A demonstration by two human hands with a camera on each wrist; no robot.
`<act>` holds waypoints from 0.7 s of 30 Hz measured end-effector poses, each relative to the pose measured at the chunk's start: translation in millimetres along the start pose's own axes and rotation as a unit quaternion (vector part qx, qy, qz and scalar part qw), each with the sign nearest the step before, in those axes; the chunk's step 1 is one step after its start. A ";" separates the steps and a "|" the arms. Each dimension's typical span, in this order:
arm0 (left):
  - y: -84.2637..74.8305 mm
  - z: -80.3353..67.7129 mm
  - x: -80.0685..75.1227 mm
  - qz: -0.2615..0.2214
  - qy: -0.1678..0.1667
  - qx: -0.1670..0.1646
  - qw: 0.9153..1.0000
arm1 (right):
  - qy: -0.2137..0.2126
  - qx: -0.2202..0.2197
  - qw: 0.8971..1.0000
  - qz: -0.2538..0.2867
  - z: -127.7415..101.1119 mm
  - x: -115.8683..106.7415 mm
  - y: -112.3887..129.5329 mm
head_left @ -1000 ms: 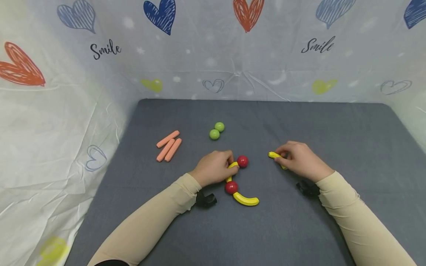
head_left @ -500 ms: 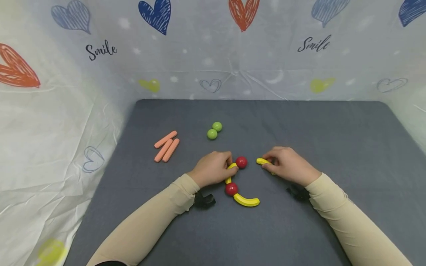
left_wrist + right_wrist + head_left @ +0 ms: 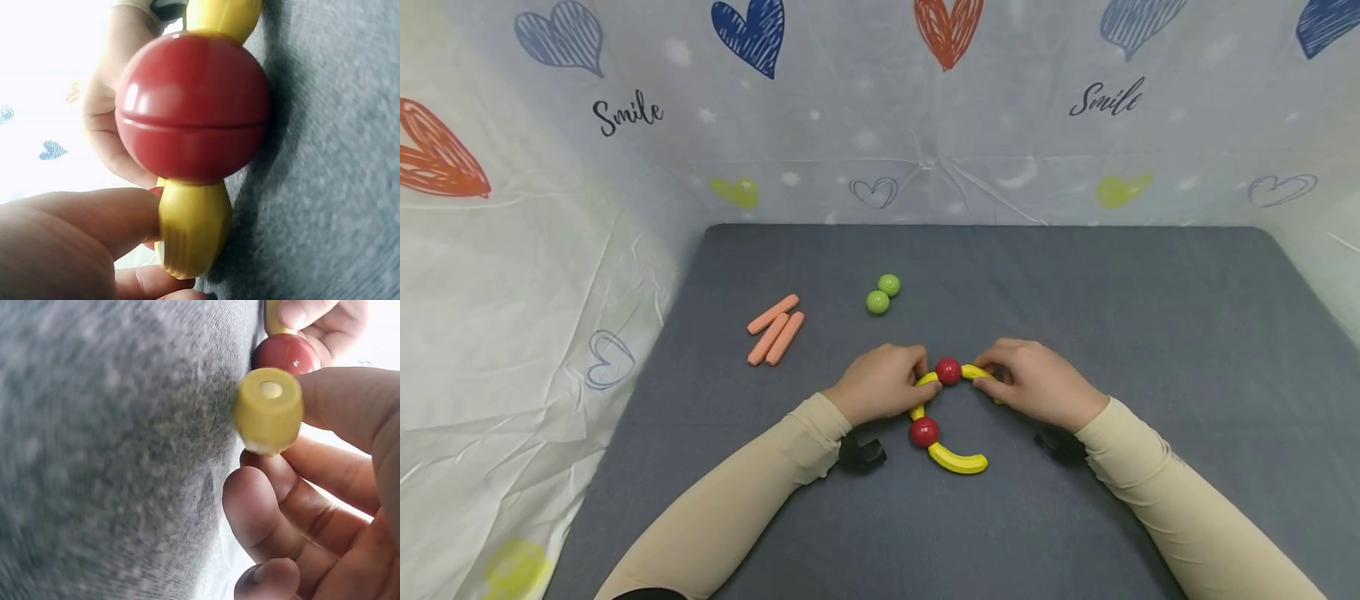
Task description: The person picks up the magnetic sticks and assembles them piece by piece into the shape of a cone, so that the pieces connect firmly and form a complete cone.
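On the grey mat (image 3: 1075,292) lies a chain of toy parts: a red ball (image 3: 948,371), a curved yellow piece (image 3: 919,398), a second red ball (image 3: 923,432) and another yellow curve (image 3: 958,460). My left hand (image 3: 916,377) pinches the upper yellow curve beside the top ball. My right hand (image 3: 992,377) pinches a third yellow curve (image 3: 976,372) whose tip touches that ball's right side. In the right wrist view the yellow piece's end (image 3: 269,409) sits between my fingers (image 3: 275,506), against the red ball (image 3: 287,353). A red ball (image 3: 194,106) fills the left wrist view.
Two green balls (image 3: 883,293) lie touching each other behind the hands. Three orange sticks (image 3: 773,329) lie side by side at the back left. A white sheet printed with hearts (image 3: 880,108) walls the mat at the back and on both sides.
My right hand has carried its yellow curve leftward until its tip meets the top red ball. The left hand has held its place on the chain.
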State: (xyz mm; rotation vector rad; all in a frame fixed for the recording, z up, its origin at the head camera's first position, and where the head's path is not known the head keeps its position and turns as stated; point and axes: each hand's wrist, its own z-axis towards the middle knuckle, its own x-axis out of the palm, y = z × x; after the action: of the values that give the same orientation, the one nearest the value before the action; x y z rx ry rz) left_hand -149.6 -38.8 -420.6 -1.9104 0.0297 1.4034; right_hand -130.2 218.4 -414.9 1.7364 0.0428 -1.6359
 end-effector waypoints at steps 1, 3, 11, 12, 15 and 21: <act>-0.6 0.0 -0.1 0.000 0.001 0.003 1.000 | -0.001 -0.001 1.000 -0.001 -0.4 0.1 0.5; -1.5 -0.1 -0.3 0.004 0.005 0.006 1.000 | -0.004 -0.004 1.000 -0.004 -1.2 0.3 1.4; -8.3 -1.8 -3.1 0.027 0.019 0.025 0.999 | -0.003 -0.016 1.000 -0.010 -2.3 2.6 6.2; -9.3 -2.0 -2.6 0.031 0.019 0.035 0.999 | -0.001 -0.019 1.000 -0.007 -2.3 3.2 7.1; -11.7 -3.0 -0.1 0.039 0.022 0.067 0.997 | 0.004 -0.028 1.000 0.005 -2.3 4.9 10.5; -12.8 -4.4 4.3 0.043 0.016 0.085 0.995 | 0.005 -0.042 0.999 0.023 -2.4 8.7 14.0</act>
State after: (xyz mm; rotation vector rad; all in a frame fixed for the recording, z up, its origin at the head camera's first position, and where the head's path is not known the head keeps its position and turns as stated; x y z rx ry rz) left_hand -138.9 -30.5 -416.6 -1.8076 0.2426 1.3814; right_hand -119.6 205.5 -416.0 1.6702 0.0748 -1.5709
